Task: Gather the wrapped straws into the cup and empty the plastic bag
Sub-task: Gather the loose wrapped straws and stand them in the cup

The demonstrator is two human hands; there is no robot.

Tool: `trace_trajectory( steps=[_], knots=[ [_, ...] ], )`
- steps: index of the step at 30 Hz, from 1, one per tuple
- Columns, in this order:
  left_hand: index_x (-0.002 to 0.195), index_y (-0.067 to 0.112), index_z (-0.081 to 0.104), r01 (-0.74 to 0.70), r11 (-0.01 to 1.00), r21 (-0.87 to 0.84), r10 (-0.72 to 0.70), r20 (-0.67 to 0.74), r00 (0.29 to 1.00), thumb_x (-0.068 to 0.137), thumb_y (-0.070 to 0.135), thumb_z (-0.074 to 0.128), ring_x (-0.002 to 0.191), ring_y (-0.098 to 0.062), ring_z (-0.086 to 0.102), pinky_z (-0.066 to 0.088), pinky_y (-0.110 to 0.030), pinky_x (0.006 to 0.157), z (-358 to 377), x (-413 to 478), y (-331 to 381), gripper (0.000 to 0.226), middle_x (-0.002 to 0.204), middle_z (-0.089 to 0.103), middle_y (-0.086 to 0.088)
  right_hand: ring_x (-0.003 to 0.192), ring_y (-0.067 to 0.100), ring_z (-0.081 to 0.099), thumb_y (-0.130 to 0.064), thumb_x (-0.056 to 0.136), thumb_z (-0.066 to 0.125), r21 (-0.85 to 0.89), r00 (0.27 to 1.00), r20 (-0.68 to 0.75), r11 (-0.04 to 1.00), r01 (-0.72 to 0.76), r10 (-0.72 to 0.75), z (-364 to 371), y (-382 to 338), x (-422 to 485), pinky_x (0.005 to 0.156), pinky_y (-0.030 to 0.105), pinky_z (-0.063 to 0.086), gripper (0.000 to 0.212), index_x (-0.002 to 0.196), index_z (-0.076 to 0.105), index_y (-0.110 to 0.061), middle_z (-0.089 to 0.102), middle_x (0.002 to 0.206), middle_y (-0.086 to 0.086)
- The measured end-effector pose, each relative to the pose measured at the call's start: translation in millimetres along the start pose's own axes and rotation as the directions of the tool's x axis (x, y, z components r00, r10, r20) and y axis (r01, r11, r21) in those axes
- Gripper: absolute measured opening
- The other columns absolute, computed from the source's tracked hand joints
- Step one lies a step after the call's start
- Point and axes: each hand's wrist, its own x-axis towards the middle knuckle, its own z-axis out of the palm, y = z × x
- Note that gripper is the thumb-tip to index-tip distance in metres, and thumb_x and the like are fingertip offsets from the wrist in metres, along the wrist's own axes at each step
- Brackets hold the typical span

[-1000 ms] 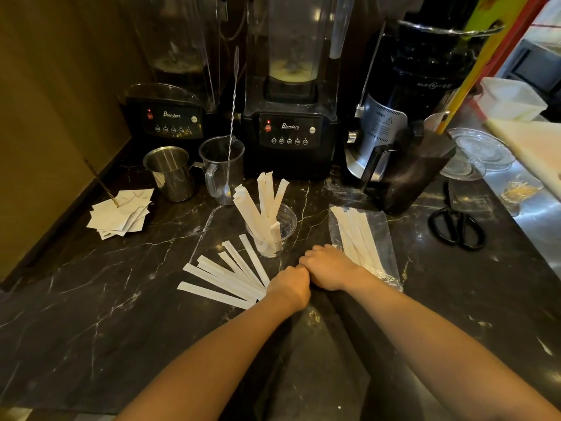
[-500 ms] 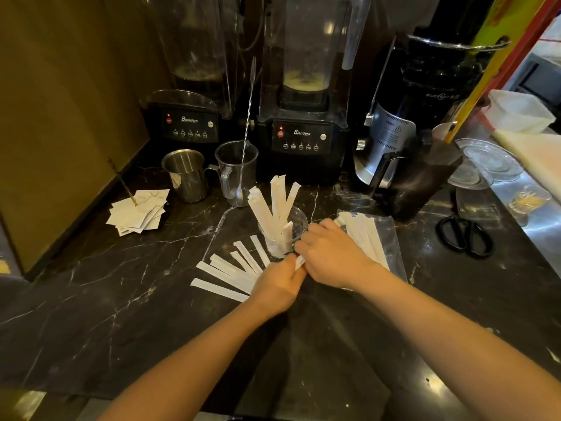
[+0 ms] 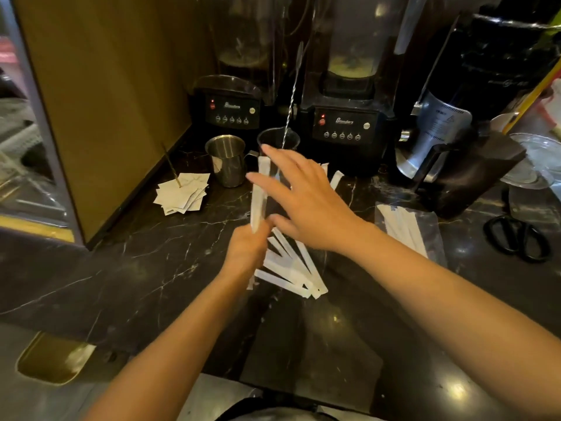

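Head view shows my left hand (image 3: 247, 249) squeezed around one wrapped straw (image 3: 258, 197), standing it up to drop in the cup, which hides behind my right hand (image 3: 306, 205). That hand is spread wide, empty. More straws (image 3: 291, 268) lie under both hands; the plastic bag (image 3: 408, 229) lies right of them.

Probably a café drinks counter: two blenders (image 3: 344, 123), a steel jug (image 3: 226, 159) and a dark marble worktop (image 3: 121, 268).

The near part of the dark marble counter (image 3: 145, 287) lies bare, open for a hand; behind, the steel pitcher (image 3: 226, 161), two black blenders (image 3: 344, 124) and black scissors (image 3: 517, 238) at the right block passage.
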Motion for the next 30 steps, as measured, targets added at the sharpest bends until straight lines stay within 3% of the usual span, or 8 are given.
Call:
trace_trajectory(
  steps=[2,5,11,18,25,30],
  knots=[
    [0.073,0.012,0.049,0.094,0.994,-0.050,-0.094,-0.001,0.996,0.088,0.034,0.052,0.045,-0.012,0.034,0.033,-0.025,0.047,-10.5,1.0,-10.4,0.027,0.053,0.038,-0.001,0.142,0.028,0.013,-0.023,0.085,0.058,0.205,0.982,0.093,0.962,-0.180,0.164,7.4,-7.5,-4.9,0.114,0.044,0.017,0.062,0.140,0.030,-0.018,0.016,0.155,0.011],
    [0.065,0.012,0.048,0.159,0.985,-0.061,-0.162,-0.038,0.986,0.087,0.036,0.054,0.043,-0.012,0.036,0.035,-0.024,0.046,-21.9,2.3,-23.1,0.033,0.050,0.038,-0.002,0.143,0.017,0.007,-0.027,0.089,0.053,0.377,0.898,0.270,0.820,-0.431,0.348,30.8,-21.7,-20.3,0.116,0.037,0.016,0.064,0.143,0.020,-0.020,0.010,0.156,0.001],
    [0.070,0.013,0.050,0.217,0.964,-0.151,-0.234,-0.102,0.967,0.087,0.036,0.053,0.049,-0.013,0.039,0.039,-0.026,0.052,-34.9,6.3,-36.3,0.029,0.056,0.041,-0.003,0.144,0.027,0.004,-0.038,0.084,0.057,0.250,0.687,0.536,0.685,-0.685,0.491,92.2,-18.6,-45.3,0.117,0.042,0.014,0.082,0.144,0.007,-0.015,0.004,0.157,0.009],
    [0.070,0.013,0.048,0.306,0.930,-0.203,-0.326,-0.073,0.943,0.088,0.038,0.050,0.049,-0.011,0.032,0.032,-0.022,0.048,-39.4,11.9,-40.2,0.031,0.059,0.038,-0.003,0.140,0.034,0.016,-0.050,0.079,0.058,0.044,0.566,0.563,0.662,-0.748,0.602,118.2,-14.2,-51.0,0.113,0.048,0.023,0.092,0.143,0.007,-0.011,0.014,0.153,0.016],
    [0.065,0.014,0.044,0.316,0.926,-0.207,-0.325,-0.010,0.946,0.090,0.036,0.048,0.045,-0.010,0.029,0.029,-0.021,0.045,-42.1,11.8,-45.5,0.034,0.055,0.034,-0.001,0.132,0.031,0.029,-0.045,0.072,0.068,-0.030,0.527,0.535,0.638,-0.770,0.661,118.7,-16.6,-35.9,0.107,0.046,0.030,0.090,0.137,0.020,-0.007,0.032,0.141,0.013],
    [0.064,0.014,0.043,0.314,0.927,-0.204,-0.323,-0.010,0.946,0.090,0.036,0.048,0.045,-0.009,0.029,0.030,-0.020,0.044,-45.2,12.6,-48.1,0.034,0.056,0.034,-0.001,0.129,0.031,0.032,-0.043,0.072,0.069,-0.086,0.515,0.577,0.674,-0.734,0.634,118.0,-19.3,-23.3,0.103,0.044,0.037,0.081,0.133,0.029,-0.007,0.035,0.138,0.013]
  ],
)
